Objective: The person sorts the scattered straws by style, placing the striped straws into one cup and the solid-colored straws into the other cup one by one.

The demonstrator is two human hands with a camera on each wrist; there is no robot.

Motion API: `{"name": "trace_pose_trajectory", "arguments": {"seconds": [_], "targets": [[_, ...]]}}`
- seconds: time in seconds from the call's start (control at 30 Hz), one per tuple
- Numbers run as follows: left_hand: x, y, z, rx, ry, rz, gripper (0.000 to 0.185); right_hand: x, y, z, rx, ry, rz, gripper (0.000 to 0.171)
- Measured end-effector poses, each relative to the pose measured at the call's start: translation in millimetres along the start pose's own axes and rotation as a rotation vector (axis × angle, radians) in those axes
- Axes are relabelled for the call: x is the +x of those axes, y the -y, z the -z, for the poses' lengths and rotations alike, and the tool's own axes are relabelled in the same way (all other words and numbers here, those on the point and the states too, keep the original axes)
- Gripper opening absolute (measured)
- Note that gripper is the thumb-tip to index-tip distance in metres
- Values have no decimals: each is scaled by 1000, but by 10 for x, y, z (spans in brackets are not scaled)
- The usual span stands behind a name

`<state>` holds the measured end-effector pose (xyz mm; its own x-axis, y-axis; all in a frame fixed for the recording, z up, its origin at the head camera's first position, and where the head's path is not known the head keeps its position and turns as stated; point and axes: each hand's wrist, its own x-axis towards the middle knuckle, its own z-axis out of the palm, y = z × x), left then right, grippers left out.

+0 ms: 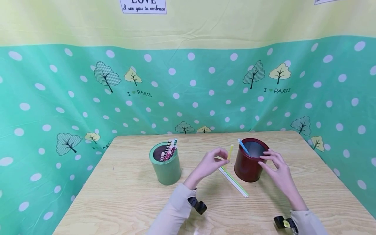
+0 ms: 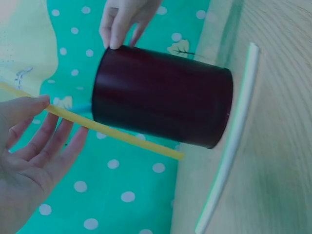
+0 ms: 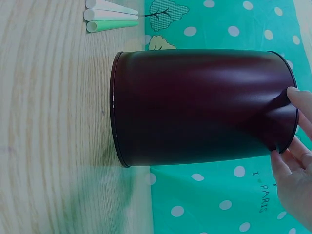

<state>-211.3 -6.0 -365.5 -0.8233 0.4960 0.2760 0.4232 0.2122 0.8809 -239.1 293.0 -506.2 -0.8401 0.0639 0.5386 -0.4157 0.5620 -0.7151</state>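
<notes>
I'm working at the wooden counter (image 1: 132, 195). My right hand (image 1: 277, 171) is steadying the dark red cup (image 1: 248, 166), fingers curled on its rim, while my left hand (image 1: 210, 163) is pinching a yellow straw (image 1: 230, 154) just beside it, spare straws (image 1: 235, 184) lying below.

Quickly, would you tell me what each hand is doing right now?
Left hand: pinches the yellow straw.
Right hand: fingertips on the rim of the dark red cup, steadying it.
</notes>
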Motion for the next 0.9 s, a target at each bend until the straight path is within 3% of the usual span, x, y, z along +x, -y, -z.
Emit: {"name": "trace_pose_trajectory", "arguments": {"seconds": [0.23, 0.47, 0.5, 0.57, 0.7, 0.77, 0.9], "targets": [[71, -113, 18, -93, -50, -15, 14, 8, -157, -29, -102, -19, -37, 29], [111, -222, 40, -204, -97, -46, 16, 8, -120, -28, -86, -14, -34, 29], [114, -235, 44, -223, -99, -55, 16, 4, -44, 0, -24, 3, -18, 28], [126, -246, 47, -272, -104, -79, 16, 3, -17, 4, -22, 2, -15, 28], [163, -244, 49, -355, -113, -120, 16, 3, -12, 6, -12, 1, -5, 28], [201, -201, 47, -389, -118, -134, 17, 8, -86, -21, -69, -17, -14, 28], [271, -106, 38, -446, -145, -125, 20, 8, -99, -27, -66, -23, -8, 27]]}}
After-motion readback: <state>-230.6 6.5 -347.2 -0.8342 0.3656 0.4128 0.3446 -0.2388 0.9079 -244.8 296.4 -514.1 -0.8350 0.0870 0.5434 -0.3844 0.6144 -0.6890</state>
